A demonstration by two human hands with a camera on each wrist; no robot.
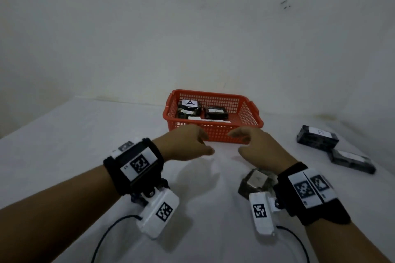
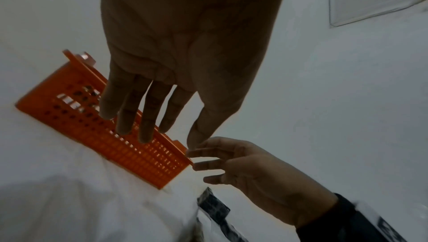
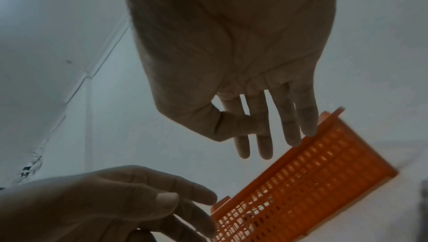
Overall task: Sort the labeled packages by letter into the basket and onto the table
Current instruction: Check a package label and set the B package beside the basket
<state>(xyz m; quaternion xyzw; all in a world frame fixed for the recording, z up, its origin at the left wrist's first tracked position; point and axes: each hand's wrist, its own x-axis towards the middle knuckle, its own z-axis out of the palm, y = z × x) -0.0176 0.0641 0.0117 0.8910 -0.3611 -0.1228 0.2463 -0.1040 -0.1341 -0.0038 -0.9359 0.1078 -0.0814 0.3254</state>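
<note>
White cloth covers the table (image 1: 64, 134), which stands against a plain pale wall (image 1: 192, 17). On the left, the left hand (image 1: 184, 143) hovers above the cloth just short of the basket's near wall, its fingers straight and a little spread, empty; a black wrist strap (image 1: 133, 162) with a printed marker sits on that forearm. Straight beyond both hands stands the red mesh basket (image 1: 250, 111), and inside it lie dark packages: one with a label reading A (image 1: 189, 103) at the left, and a second dark package (image 1: 215, 112) beside it whose label is too small to read. The right hand (image 1: 256, 145) hovers level with the left one, near it but apart, its fingers loosely extended and holding nothing. Below the right wrist, partly hidden by it, a greyish package (image 1: 256, 180) lies on the cloth, its letter unreadable. Further right, well apart from the basket, two dark packages rest on the table: the farther (image 1: 317, 136) with a faint white label, the nearer (image 1: 352, 160) just beside it.
</note>
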